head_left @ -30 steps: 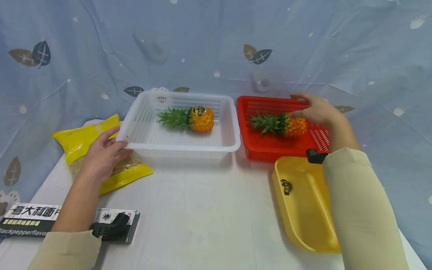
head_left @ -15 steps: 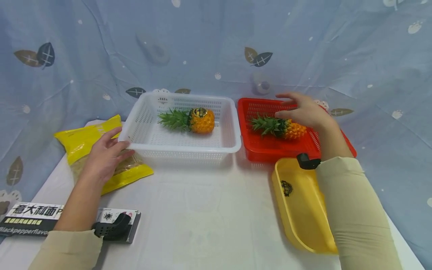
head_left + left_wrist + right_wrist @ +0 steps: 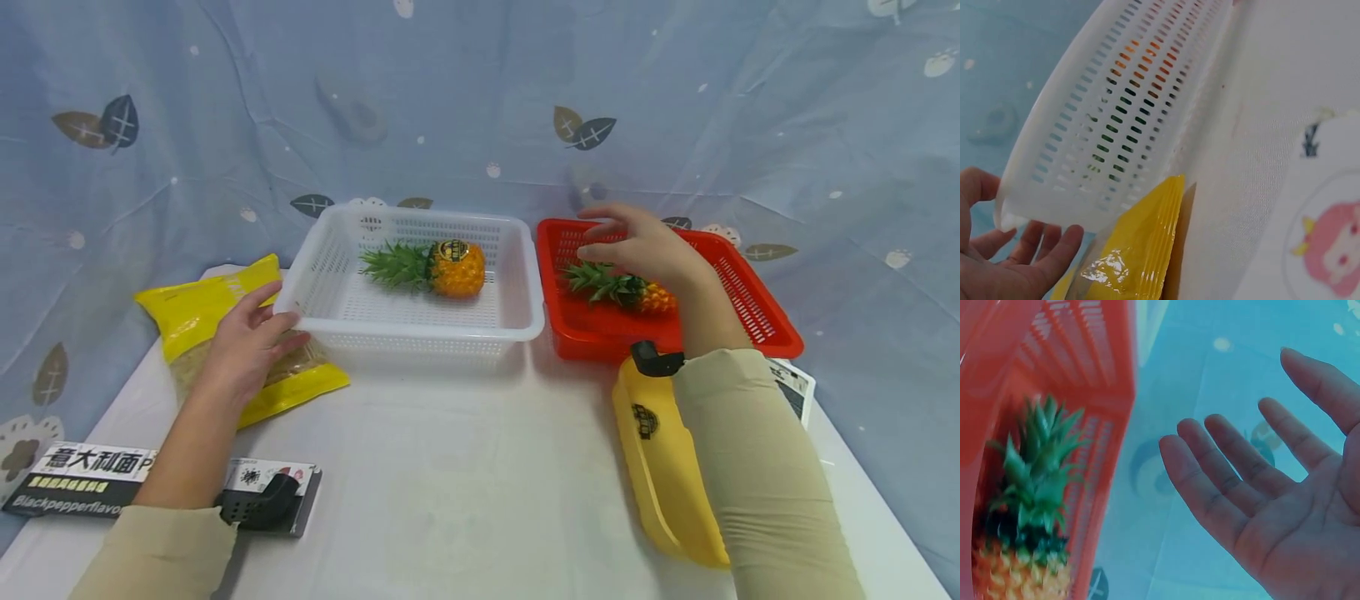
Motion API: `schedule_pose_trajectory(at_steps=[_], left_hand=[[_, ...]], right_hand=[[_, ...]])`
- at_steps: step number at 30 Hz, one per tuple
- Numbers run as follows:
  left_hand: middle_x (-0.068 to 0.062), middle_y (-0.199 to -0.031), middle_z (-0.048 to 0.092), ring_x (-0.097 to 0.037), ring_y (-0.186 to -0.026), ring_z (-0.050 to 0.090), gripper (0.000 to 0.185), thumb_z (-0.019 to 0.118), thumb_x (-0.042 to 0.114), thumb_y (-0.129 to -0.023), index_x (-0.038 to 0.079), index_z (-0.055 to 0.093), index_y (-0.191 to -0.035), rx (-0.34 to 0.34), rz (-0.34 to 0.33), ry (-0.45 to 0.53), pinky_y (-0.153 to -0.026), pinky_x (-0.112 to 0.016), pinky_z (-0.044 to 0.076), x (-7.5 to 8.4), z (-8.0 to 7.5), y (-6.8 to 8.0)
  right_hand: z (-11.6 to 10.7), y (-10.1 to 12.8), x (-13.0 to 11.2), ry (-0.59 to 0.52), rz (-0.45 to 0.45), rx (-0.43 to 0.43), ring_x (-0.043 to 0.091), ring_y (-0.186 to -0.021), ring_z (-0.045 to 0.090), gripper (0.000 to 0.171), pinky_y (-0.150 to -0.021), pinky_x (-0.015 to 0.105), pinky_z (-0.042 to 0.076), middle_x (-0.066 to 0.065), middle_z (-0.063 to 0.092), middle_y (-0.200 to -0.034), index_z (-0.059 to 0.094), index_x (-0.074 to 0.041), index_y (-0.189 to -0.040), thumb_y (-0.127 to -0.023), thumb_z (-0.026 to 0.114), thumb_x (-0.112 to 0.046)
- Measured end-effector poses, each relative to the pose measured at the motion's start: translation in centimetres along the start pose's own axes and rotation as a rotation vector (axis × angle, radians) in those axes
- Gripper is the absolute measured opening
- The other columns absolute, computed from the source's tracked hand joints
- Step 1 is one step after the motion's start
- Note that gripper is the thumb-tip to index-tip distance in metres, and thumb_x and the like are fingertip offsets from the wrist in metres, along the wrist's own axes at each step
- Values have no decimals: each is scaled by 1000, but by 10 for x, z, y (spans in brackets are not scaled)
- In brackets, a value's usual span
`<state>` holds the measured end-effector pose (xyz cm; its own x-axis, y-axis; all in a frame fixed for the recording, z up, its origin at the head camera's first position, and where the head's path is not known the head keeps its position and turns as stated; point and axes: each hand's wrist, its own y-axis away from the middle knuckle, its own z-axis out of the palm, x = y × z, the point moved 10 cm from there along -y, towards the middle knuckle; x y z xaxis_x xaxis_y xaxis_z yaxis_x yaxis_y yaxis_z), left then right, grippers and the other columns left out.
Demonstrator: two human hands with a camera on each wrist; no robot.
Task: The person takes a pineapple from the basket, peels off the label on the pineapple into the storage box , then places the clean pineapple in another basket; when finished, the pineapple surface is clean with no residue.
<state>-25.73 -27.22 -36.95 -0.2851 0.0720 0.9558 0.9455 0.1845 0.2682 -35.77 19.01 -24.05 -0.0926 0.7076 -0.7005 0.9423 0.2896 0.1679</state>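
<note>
My left hand lies on a yellow bag, its straight fingers touching the front left corner of a white basket. A pineapple lies on its side in that basket. My right hand hovers open, fingers spread, just above the leafy end of a second pineapple lying in the red basket. In the right wrist view the palm is empty and apart from the pineapple and the red basket wall.
A yellow plastic tray lies in front of the red basket, under my right forearm. A flat pasta box sits at the front left, and a printed card at the right edge. Blue patterned cloth hangs behind and beside the table.
My right hand has lifted off the pineapple's body in the red basket and moved left, over its leaves. The left hand has stayed at the white basket's corner.
</note>
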Motion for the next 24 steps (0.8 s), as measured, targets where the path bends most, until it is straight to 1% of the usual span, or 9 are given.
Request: schedule_pose_trajectory(at_steps=[8, 12, 16, 19, 24], left_hand=[[-8, -162, 34, -30, -136, 54, 79, 65, 49, -99, 44, 19, -164, 9, 28, -85, -99, -28, 53, 2, 0, 2], [-8, -164, 33, -31, -137, 54, 80, 65, 49, -99, 44, 19, -164, 18, 22, -91, -99, -29, 53, 2, -3, 2], [-9, -165, 33, -31, -137, 54, 78, 63, 48, -100, 44, 18, -164, 22, 23, -94, -100, -30, 53, 3, -4, 3], [-9, -164, 33, -31, -136, 55, 77, 62, 47, -101, 44, 18, -164, 14, 25, -94, -103, -31, 52, 3, -3, 3], [-8, -162, 35, -29, -135, 56, 77, 63, 47, -101, 45, 19, -164, 9, 21, -85, -105, -32, 52, 1, 0, 2]], right_hand=[[20, -14, -17, -19, 0, -9, 34, -131, 57, 64, -104, 51, 55, 12, 50, -154, 46, -27, -155, -97, 71, -32], [30, -27, -26, -42, 3, -13, 34, -131, 59, 65, -104, 49, 56, 11, 50, -154, 46, -28, -156, -96, 72, -33], [41, -43, -31, -95, 1, -25, 33, -132, 59, 63, -106, 51, 54, 11, 51, -154, 47, -26, -154, -96, 72, -30], [51, -54, -32, -159, 4, -55, 32, -134, 57, 61, -108, 53, 52, 12, 51, -155, 47, -24, -154, -98, 70, -27], [67, -70, -35, -251, 6, -95, 30, -133, 57, 57, -107, 50, 54, 12, 51, -155, 49, -21, -152, -99, 69, -25]])
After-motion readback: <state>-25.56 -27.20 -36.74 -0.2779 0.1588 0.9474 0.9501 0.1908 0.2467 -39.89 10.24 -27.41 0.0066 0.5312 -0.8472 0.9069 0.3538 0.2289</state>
